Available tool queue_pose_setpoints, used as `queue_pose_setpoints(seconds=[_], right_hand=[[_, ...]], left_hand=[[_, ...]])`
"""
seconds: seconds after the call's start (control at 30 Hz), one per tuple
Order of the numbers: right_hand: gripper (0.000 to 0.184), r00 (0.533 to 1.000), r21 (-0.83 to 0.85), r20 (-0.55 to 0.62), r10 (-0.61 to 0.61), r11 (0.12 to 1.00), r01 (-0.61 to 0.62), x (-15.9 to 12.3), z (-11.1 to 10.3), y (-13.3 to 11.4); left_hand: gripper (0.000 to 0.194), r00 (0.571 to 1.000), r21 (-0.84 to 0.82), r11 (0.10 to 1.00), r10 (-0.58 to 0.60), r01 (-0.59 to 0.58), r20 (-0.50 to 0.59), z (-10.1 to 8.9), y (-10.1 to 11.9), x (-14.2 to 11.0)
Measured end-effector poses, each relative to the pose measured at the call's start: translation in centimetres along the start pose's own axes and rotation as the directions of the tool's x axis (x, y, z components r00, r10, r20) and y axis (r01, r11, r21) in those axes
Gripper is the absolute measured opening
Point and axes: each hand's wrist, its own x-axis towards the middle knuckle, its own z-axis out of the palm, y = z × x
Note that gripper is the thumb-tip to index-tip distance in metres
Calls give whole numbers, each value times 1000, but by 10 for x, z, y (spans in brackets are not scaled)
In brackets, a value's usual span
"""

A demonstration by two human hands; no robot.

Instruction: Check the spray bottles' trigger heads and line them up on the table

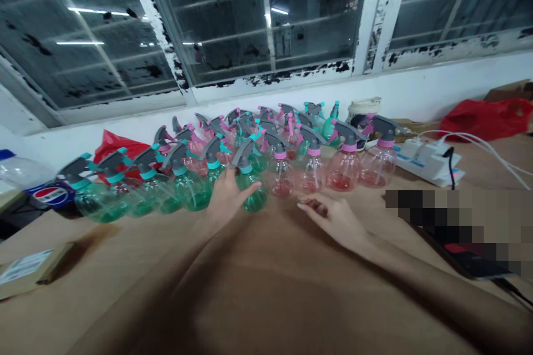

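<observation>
My left hand [225, 202] is wrapped around the left side of a green spray bottle [253, 199] with a grey and teal trigger head. Its thumb lies across the bottle's front. To its left stands a row of similar green spray bottles [189, 191], each with some liquid at the bottom. My right hand [335, 219] rests low over the table, fingers curled in and thumb near the index finger, with nothing visible in it. Just beyond it are pink spray bottles [312, 175] with grey and pink heads.
More spray bottles [287, 113] crowd behind the front row. A power strip [428, 163] with white cables and a phone [470, 263] lie on the right, a red plastic bag [485, 119] behind. A Pepsi bottle [52, 195] and a cardboard piece [39, 269] are on the left.
</observation>
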Motion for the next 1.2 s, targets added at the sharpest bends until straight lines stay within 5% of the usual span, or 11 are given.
queue_pose_setpoints(seconds=[0.3, 0.63, 0.77, 1.2], right_hand=[[73, 990, -240, -48, 130, 961, -138, 55, -1, -20], [84, 976, -178, -24, 215, 960, -216, 92, 24, -31], [71, 976, -206, -35, 215, 954, -218, 99, 25, -34], [74, 989, -311, -22, 147, 939, -146, 75, 15, -39]], left_hand=[[62, 997, -27, 999, -44, 45, 59, 2, -5, 20], [48, 992, -39, 999, -22, 27, 121, 4, -15, 31], [48, 994, -71, 997, -1, 9, 109, 10, -18, 32], [64, 999, -216, 976, -3, 11, 36, 10, -16, 10]])
